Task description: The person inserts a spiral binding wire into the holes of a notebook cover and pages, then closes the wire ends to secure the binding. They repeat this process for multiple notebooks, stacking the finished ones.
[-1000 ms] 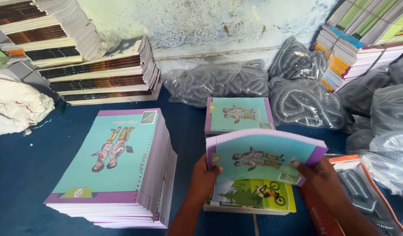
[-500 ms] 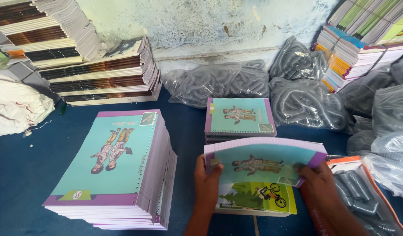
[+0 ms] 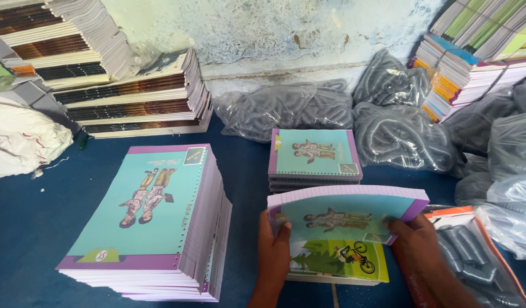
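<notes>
A thin batch of teal and purple notebook covers [image 3: 345, 214] is gripped at both short ends and held tilted just above a low pile topped by a green cover with a bicycle picture [image 3: 342, 259]. The left hand [image 3: 273, 242] is closed on the batch's left edge, with the thumb laid on the top face and the fingers hidden beneath. The right hand [image 3: 414, 239] is closed on the right edge, near the purple corner, its fingers pressed on the top face. The green pile lies on the blue surface [image 3: 29, 228], directly under the held batch.

Just behind the held batch, a short stack of spiral-bound notebooks [image 3: 314, 159] with the same teal cover is seen. To the left, well apart from the hands, a tall stack of unbound teal sheets [image 3: 154, 222] with punched holes along one edge is set. Beside the right hand, a clear bag of grey spiral coils [image 3: 474, 256] is laid. More bags of coils [image 3: 285, 108] are piled against the pale wall, and tall stacks of printed sheets [image 3: 137, 97] are ranged at the upper left.
</notes>
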